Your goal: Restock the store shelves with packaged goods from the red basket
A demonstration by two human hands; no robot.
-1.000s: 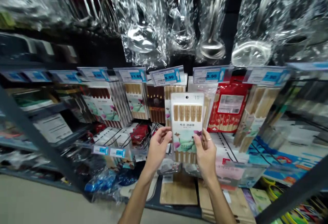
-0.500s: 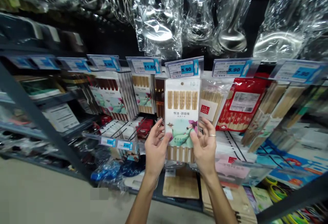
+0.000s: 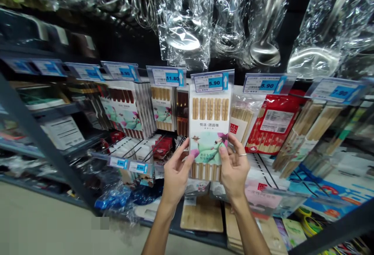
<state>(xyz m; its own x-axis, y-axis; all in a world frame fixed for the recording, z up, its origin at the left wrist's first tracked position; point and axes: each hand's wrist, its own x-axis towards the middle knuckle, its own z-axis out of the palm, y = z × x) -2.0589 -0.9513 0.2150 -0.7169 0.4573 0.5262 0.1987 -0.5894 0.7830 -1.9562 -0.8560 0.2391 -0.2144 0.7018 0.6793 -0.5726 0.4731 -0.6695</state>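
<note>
Chopstick pack [image 3: 209, 130] hangs upright at the rack, its top edge behind a price tag [image 3: 212, 82]. Left hand [image 3: 177, 171] and right hand [image 3: 235, 167], fingers half curled, pinch its lower side edges, thumbs frontmost. Below, a board [image 3: 201, 214] lies by the bottom shelf's [image 3: 201, 236] front edge.

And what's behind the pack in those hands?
Behind the pack, brown chopsticks show at its left, a clear bag at its right. What's squarely behind is covered.

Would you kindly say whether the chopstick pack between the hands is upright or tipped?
Upright: the chopstick pack shows lettering right way up, left hand and right hand at its edges.
</note>
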